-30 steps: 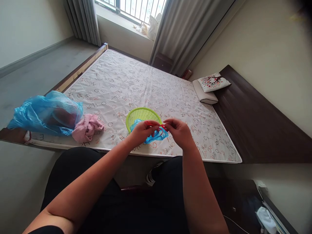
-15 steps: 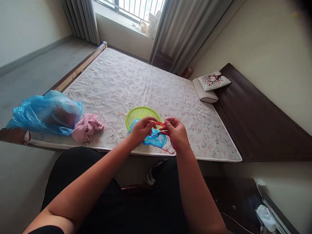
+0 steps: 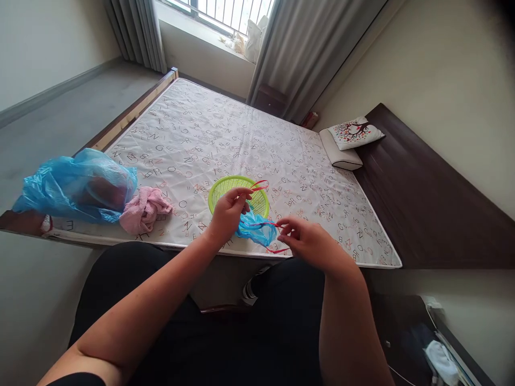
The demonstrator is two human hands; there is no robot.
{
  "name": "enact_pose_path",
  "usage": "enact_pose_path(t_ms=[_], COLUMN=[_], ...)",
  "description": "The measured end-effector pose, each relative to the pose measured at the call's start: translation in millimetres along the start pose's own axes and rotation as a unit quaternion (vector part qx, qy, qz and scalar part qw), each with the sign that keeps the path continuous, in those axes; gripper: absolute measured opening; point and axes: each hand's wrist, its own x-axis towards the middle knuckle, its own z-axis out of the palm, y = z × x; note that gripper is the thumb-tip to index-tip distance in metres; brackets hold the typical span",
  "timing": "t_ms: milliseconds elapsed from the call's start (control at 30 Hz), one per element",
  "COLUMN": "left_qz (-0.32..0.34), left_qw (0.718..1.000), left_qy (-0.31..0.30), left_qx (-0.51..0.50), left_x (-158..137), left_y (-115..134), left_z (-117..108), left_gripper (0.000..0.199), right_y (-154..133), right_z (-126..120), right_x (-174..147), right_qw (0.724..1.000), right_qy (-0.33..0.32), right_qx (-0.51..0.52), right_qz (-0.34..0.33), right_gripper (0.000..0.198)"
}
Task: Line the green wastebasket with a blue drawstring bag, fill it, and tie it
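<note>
My left hand (image 3: 228,212) pinches a thin red cord (image 3: 260,185), whose looped end sticks out past the fingertips. Lower and to the right, my right hand (image 3: 303,238) has its fingers closed on another stretch of the red cord. Between the hands lies a crumpled blue plastic bag (image 3: 257,233), with red and dark strands crossing it. Behind my left hand sits a round green mesh basket (image 3: 225,185) on the mattress; hand and bag hide part of it.
The bed's letter-printed mattress (image 3: 193,139) stretches ahead. On its left lie a filled blue plastic bag (image 3: 76,185) and a bunched pink towel (image 3: 145,210). A tree-print pillow (image 3: 356,133) rests by the dark headboard (image 3: 422,198). A window is at the back.
My right hand has moved down and right, away from my left. The red cord between them has shifted, and its loop now shows above my left fingertips.
</note>
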Motion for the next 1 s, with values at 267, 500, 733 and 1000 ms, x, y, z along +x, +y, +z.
enact_pose_path(t_ms=[267,500,733,1000], left_qz=[0.211,0.259,0.164,0.069], left_qw=[0.954,0.936,0.954,0.974], left_qy=[-0.127,-0.117,-0.137,-0.136], left_qx=[0.174,0.210,0.210,0.167], left_x=[-23.6,-29.7,-25.3,-16.1], left_y=[14.7,8.4,5.5,5.0], left_z=[13.2,18.2,16.5,13.2], left_gripper=[0.029,0.049,0.023,0.022], right_y=[-21.5,-31.4,-23.7,-19.2], right_z=[9.9,28.7,34.8,35.4], right_x=[20.8,28.4,35.2,36.2], right_qw=[0.982,0.953,0.953,0.954], right_qy=[0.145,0.279,0.249,0.212], right_qx=[-0.057,0.047,0.140,0.192], right_qz=[-0.107,-0.110,-0.104,-0.094], right_gripper=[0.014,0.004,0.013,0.019])
